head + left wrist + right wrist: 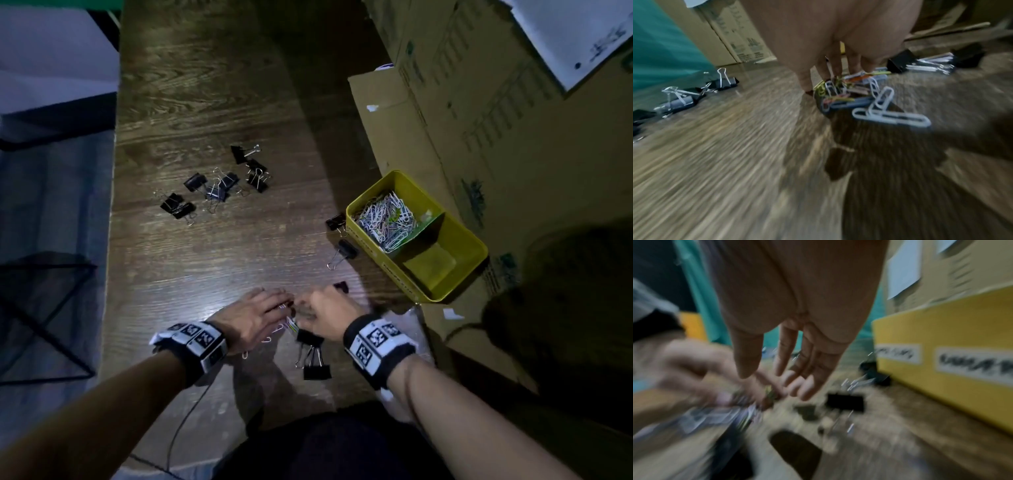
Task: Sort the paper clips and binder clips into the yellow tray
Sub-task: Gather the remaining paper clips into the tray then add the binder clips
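Observation:
The yellow tray (375, 258) stands at the table's right; its far compartment holds a heap of paper clips (387, 219), its near one looks bare. A small pile of coloured paper clips (286, 325) lies near the front edge. My left hand (284, 301) reaches over it, fingers fairly straight, and in the left wrist view its fingertips (830, 76) touch the pile (851, 97). My right hand (308, 308) hovers just right of the pile, fingers loosely extended and holding nothing (789, 379). Several black binder clips (219, 185) lie further back on the left.
Two binder clips (346, 250) lie against the tray's left wall, two more (313, 359) under my right wrist, one (340, 286) beyond my right hand. Cardboard boxes (479, 102) wall off the right. The table's left edge (111, 240) drops to a black wire frame (44, 308).

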A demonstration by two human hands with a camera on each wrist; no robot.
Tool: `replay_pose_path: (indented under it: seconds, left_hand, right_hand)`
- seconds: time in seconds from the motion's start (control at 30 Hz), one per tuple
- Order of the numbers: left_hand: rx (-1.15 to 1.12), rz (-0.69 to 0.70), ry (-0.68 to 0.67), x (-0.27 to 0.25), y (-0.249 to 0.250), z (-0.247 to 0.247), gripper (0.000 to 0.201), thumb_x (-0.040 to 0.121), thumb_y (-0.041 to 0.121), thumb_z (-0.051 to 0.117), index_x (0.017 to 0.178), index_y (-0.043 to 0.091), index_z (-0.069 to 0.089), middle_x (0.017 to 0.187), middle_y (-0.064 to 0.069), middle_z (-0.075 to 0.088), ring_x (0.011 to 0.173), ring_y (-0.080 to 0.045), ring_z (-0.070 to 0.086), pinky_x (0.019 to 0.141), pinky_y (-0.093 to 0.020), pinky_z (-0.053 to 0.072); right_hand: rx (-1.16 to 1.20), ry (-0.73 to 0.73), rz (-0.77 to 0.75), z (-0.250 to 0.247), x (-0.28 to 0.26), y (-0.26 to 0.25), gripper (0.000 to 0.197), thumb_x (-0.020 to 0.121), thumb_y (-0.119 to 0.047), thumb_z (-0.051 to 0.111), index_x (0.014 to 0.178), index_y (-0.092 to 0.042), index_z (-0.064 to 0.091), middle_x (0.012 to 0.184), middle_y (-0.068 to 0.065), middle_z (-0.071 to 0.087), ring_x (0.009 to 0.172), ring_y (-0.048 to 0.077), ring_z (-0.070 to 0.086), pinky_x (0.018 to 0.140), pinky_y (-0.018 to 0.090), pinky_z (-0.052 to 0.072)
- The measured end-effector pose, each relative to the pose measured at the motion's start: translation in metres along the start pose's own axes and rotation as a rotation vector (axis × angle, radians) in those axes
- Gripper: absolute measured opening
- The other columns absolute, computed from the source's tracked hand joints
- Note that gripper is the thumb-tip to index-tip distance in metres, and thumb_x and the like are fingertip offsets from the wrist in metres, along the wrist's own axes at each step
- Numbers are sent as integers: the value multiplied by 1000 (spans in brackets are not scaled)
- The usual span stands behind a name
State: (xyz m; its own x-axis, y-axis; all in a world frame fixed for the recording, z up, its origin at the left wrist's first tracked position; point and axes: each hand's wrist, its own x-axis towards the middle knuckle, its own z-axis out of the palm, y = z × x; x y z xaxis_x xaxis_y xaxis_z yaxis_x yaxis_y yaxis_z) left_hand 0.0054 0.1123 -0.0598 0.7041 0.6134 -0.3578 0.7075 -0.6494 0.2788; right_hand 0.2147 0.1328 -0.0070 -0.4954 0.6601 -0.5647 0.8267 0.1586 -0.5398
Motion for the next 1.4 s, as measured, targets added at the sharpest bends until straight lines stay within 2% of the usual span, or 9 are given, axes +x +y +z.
replay_pose_path:
  seconds: [0.13, 0.23, 0.37, 0.53, 0.73, 0.83, 1.03, 1.23, 1.4]
  left_hand:
    - [-77, -13, 14, -32, -6, 7, 43, 94, 38, 37, 135, 25, 40, 142, -2, 44, 129, -22, 42, 102, -40, 41]
    - [-124, -164, 13, -46, -6, 3, 68, 84, 43, 51, 144, 35, 19, 150, 1, 29, 135, -23, 30, 106, -42, 34]
    - [-82, -352, -87, -52, 5, -2, 94, 72, 46, 59, 144, 37, -2, 151, -2, 10, 133, -26, 22, 103, -43, 34]
    - [-211, -458, -54, -43, 19, 4, 84, 75, 41, 61, 145, 20, 19, 148, -8, 21, 126, -29, 29, 102, -42, 37]
    - [-266, -415, 44, -38, 22, 11, 51, 82, 21, 48, 132, 8, 47, 137, -9, 43, 113, -32, 43, 100, -34, 34]
    - [-324, -360, 122, -44, 18, 11, 33, 86, 15, 56, 118, 6, 60, 120, -15, 56, 100, -37, 52, 90, -39, 46]
    - [-418, -377, 112, -50, 12, -2, 34, 88, 34, 49, 109, 14, 65, 99, -11, 63, 91, -27, 61, 79, -35, 50]
    - [-402, -439, 102, -45, 5, -3, 19, 89, 20, 56, 105, 17, 66, 98, -6, 68, 88, -24, 62, 79, -33, 49]
    - [-469, -511, 133, -43, -3, -7, 18, 86, 16, 60, 101, 20, 70, 93, -3, 72, 83, -19, 64, 71, -18, 39]
  right_hand:
    - [-194, -9, -31, 39, -3, -9, 44, 87, -32, 60, 128, -17, 49, 129, 10, 51, 117, 31, 52, 93, 39, 44]
    - [-214, 10, -44, 50, -8, -6, 42, 89, -22, 57, 128, -13, 46, 133, 11, 48, 120, 29, 50, 93, 37, 44]
    - [-136, 17, 48, 53, -4, -15, 72, 79, -44, 69, 134, -12, 35, 135, 14, 40, 123, 30, 44, 98, 39, 42]
    - [-439, 70, 91, 71, 13, -54, 100, 70, -61, 69, 137, 0, 27, 129, 23, 37, 119, 39, 39, 101, 48, 37]
    - [-311, 70, 82, 81, 26, -65, 55, 84, -15, 67, 128, 1, 39, 127, 22, 44, 111, 38, 55, 87, 42, 48]
    - [-217, 79, 66, 81, 30, -60, 31, 88, 2, 53, 119, 2, 52, 120, 21, 52, 103, 36, 60, 84, 41, 52]
    - [-49, 101, 128, 84, 37, -45, 19, 91, -9, 52, 106, -5, 63, 109, 20, 63, 102, 36, 59, 85, 39, 49]
    - [146, 121, 237, 79, 42, -40, 22, 84, -16, 70, 106, -15, 70, 101, 14, 70, 93, 28, 66, 86, 31, 53]
    - [375, 141, 284, 69, 41, -31, 44, 74, -18, 79, 116, -10, 66, 107, 9, 70, 94, 18, 65, 87, 24, 51]
